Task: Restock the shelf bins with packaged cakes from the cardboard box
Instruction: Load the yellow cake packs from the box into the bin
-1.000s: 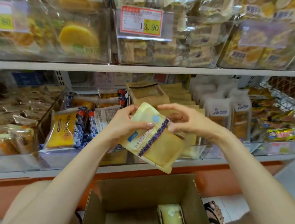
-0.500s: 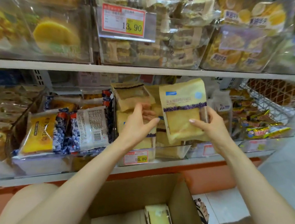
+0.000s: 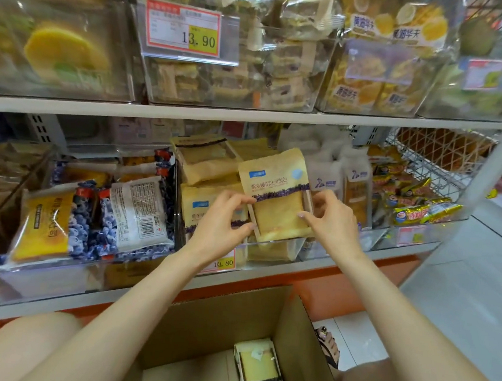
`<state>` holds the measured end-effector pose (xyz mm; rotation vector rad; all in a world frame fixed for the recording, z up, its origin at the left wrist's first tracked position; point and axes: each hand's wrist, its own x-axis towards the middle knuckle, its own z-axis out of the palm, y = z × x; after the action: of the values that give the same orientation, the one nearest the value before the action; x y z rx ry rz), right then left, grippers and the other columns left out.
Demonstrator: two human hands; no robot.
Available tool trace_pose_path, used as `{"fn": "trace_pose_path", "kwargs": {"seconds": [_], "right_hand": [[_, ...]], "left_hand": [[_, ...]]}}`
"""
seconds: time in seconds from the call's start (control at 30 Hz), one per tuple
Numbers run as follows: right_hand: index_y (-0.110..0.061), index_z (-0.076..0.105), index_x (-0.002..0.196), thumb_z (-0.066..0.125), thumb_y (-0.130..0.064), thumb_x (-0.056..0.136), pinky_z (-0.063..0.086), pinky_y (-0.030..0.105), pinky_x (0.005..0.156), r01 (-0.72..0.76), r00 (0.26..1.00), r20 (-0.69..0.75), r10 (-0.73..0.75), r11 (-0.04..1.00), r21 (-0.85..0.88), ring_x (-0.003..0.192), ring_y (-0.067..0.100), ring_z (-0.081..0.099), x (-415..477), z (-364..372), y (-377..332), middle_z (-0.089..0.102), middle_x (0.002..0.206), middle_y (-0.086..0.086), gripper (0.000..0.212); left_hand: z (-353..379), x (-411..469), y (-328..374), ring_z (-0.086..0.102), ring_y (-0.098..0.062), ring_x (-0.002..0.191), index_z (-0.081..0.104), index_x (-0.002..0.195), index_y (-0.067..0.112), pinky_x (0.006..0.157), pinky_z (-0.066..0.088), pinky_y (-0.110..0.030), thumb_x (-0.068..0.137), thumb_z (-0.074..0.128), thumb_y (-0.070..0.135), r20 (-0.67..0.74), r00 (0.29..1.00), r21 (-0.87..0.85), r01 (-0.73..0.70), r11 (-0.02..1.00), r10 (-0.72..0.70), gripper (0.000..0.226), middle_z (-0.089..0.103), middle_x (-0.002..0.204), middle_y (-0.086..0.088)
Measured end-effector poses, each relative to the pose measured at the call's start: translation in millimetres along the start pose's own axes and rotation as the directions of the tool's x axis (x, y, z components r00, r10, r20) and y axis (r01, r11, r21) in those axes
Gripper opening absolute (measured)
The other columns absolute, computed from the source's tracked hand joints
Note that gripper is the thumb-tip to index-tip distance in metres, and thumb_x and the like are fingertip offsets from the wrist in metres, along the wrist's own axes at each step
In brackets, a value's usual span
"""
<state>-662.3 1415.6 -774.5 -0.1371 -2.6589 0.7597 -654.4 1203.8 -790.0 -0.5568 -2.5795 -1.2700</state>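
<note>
A packaged cake is being pinched upright at its edges by the left hand and the right hand, label outward, and lowered into the clear shelf bin among matching packs so it is standing neatly.

Red-yellow price tag upper bin; wire basket right.
</note>
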Motion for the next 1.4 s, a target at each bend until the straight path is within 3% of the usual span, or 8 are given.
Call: {"fn": "trace_pose_path", "kwargs": {"seconds": [0.13,0.23,0.33,0.43,0.63,1.17,1.27,1.4], "right_hand": [[-0.013,0.056,0.095,0.069,-0.020,0.085,0.043,0.023,0.072,-0.066,0.979,0.200,0.033,0.985,0.160,0.084,0.018,0.059,-1,6,-2,0.060,0.086,0.001,0.018],[-0.013,0.056,0.109,0.068,-0.018,0.085,0.050,0.028,0.083,-0.143,0.943,0.323,0.077,0.972,0.186,0.089,0.019,0.060,1,11,-4,0.058,0.094,0.002,0.028],[-0.013,0.050,0.122,0.066,-0.016,0.086,0.050,0.035,0.080,-0.115,0.976,0.201,0.081,0.980,0.165,0.089,0.022,0.060,1,3,-6,0.057,0.091,0.002,0.040],[-0.014,0.054,0.104,0.056,-0.004,0.085,0.047,0.035,0.072,0.071,0.997,-0.013,-0.070,0.994,0.083,0.081,0.023,0.059,-2,-8,-6,0.059,0.080,-0.001,0.021],[-0.024,0.070,0.101,0.045,0.008,0.076,0.050,0.034,0.088,0.276,0.876,0.446,-0.183,0.949,-0.154,0.097,0.019,0.063,-3,-1,-2,0.071,0.095,0.000,0.047],[-0.030,0.050,0.129,0.040,0.008,0.077,0.044,0.029,0.092,0.289,0.722,0.687,-0.082,0.938,-0.192,0.117,0.016,0.053,10,5,-5,0.061,0.123,-0.005,0.065],[-0.031,0.056,0.122,0.039,0.010,0.076,0.045,0.030,0.091,0.275,0.745,0.659,-0.103,0.948,-0.162,0.114,0.015,0.055,9,4,-1,0.063,0.117,-0.006,0.064],[-0.030,0.069,0.093,0.042,0.006,0.076,0.049,0.031,0.084,0.221,0.878,0.460,-0.134,0.965,-0.139,0.096,0.014,0.061,9,-6,-11,0.069,0.093,-0.007,0.047]], "left_hand": [[2,-1,1,0.038,-0.008,0.126,0.050,0.128,0.026,0.102,0.040,-0.028,0.085,0.064,0.020,-0.040,0.998,-0.030,-0.039,0.999,0.038,0.045,0.036,0.136,0.007],[3,0,-1,0.038,-0.008,0.124,0.048,0.130,0.027,0.099,0.040,-0.026,0.086,0.064,0.021,-0.005,0.999,-0.015,-0.032,0.999,0.032,0.048,0.033,0.137,0.007],[9,-1,-7,0.046,-0.012,0.118,0.042,0.136,0.026,0.098,0.044,-0.028,0.087,0.062,0.025,0.101,0.995,0.069,0.006,0.998,-0.013,0.053,0.036,0.134,0.002],[14,-1,-12,0.050,-0.011,0.112,0.034,0.141,0.028,0.090,0.046,-0.024,0.087,0.061,0.029,0.171,0.985,0.192,-0.021,0.981,-0.012,0.061,0.039,0.133,-0.001],[20,-1,-15,0.055,-0.018,0.110,0.031,0.141,0.032,0.092,0.047,-0.036,0.088,0.061,0.028,0.277,0.960,0.243,-0.029,0.970,-0.041,0.061,0.056,0.124,-0.005],[25,4,-26,0.055,-0.018,0.101,0.040,0.136,0.032,0.086,0.048,-0.035,0.085,0.060,0.015,0.251,0.967,0.205,-0.018,0.979,-0.035,0.058,0.059,0.117,-0.003],[26,3,-27,0.054,-0.017,0.106,0.044,0.134,0.030,0.089,0.048,-0.035,0.086,0.059,0.014,0.251,0.967,0.203,-0.016,0.979,-0.036,0.053,0.058,0.124,-0.003],[28,1,-29,0.054,-0.015,0.106,0.055,0.124,0.026,0.085,0.049,-0.033,0.089,0.055,0.019,0.267,0.963,0.282,-0.039,0.959,-0.040,0.036,0.059,0.123,0.001]]}}
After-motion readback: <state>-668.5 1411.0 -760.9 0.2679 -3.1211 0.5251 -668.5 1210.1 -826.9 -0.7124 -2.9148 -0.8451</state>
